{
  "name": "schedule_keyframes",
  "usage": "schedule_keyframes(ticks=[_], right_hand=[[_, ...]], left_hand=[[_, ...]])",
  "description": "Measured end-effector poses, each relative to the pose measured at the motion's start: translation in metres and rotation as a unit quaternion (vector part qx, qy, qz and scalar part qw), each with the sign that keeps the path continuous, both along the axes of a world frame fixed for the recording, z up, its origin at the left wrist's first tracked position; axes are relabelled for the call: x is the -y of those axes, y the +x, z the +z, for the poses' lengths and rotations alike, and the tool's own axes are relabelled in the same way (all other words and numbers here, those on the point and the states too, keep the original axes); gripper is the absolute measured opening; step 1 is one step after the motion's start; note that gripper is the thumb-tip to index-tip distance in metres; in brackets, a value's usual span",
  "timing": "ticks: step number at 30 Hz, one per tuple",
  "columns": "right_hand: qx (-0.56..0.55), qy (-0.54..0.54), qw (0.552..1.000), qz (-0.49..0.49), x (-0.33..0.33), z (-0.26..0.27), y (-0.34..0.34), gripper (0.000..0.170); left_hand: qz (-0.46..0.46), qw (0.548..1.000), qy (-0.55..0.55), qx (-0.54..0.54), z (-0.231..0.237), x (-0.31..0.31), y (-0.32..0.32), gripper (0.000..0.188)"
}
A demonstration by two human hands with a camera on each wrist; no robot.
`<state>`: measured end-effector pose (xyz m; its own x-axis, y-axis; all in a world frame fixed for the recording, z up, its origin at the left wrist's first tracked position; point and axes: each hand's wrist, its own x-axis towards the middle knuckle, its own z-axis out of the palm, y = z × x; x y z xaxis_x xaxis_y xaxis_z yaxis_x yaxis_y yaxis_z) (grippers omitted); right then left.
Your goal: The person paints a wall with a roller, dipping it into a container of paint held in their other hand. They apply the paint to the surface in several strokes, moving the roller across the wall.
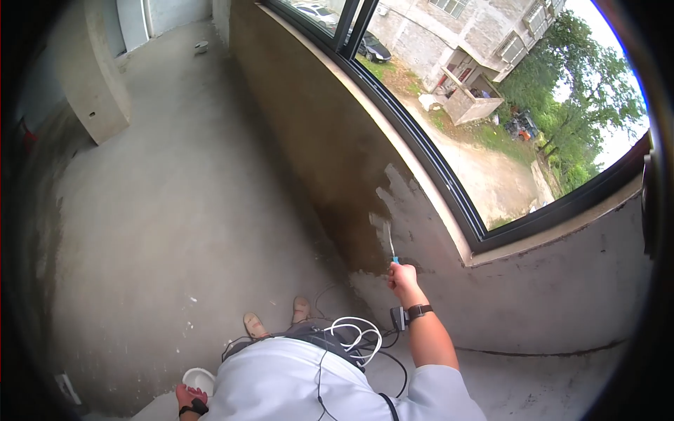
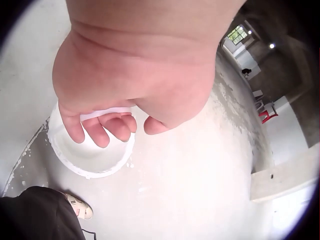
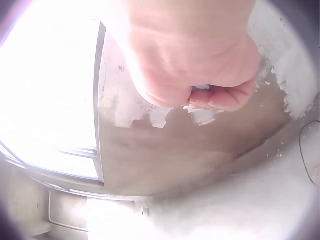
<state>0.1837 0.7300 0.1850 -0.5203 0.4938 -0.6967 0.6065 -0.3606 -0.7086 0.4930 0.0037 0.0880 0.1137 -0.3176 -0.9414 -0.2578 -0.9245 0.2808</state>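
Note:
My right hand (image 1: 402, 278) grips the blue handle of a brush (image 1: 394, 257), whose far end meets the brown wall (image 1: 330, 168) below the window, beside pale grey coating (image 1: 414, 210). In the right wrist view the curled fingers of the right hand (image 3: 200, 70) hide most of the tool, and ragged pale patches (image 3: 160, 117) border the brown surface. Low at my left side, my left hand (image 1: 191, 396) holds a white bucket (image 1: 200, 379). The left wrist view shows the left hand (image 2: 135, 80) with fingers curled over the rim of the bucket (image 2: 90, 172).
The window (image 1: 449, 189) with its dark frame runs along the right. A grey floor (image 1: 168, 210) stretches left, with a pillar (image 1: 91, 77) beyond. White and black cables (image 1: 365, 337) hang at my waist, and a small object (image 1: 201, 47) lies far off.

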Motion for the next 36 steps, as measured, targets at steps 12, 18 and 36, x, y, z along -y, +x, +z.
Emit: schedule_keyframes(ticks=[12, 18, 36], right_hand=[[-0.038, 0.026, 0.997, -0.063, 0.008, 0.085, 0.124, 0.02], [-0.022, 0.079, 0.995, -0.06, 0.027, 0.136, 0.162, 0.017], [-0.063, 0.06, 0.995, -0.047, 0.024, 0.089, 0.115, 0.018]], left_hand=[[-0.275, 0.957, 0.075, -0.057, -0.08, 0.027, -0.139, 0.021], [-0.336, 0.933, 0.094, -0.09, -0.088, 0.017, -0.199, 0.018], [-0.262, 0.96, 0.089, -0.047, -0.074, 0.026, -0.132, 0.031]])
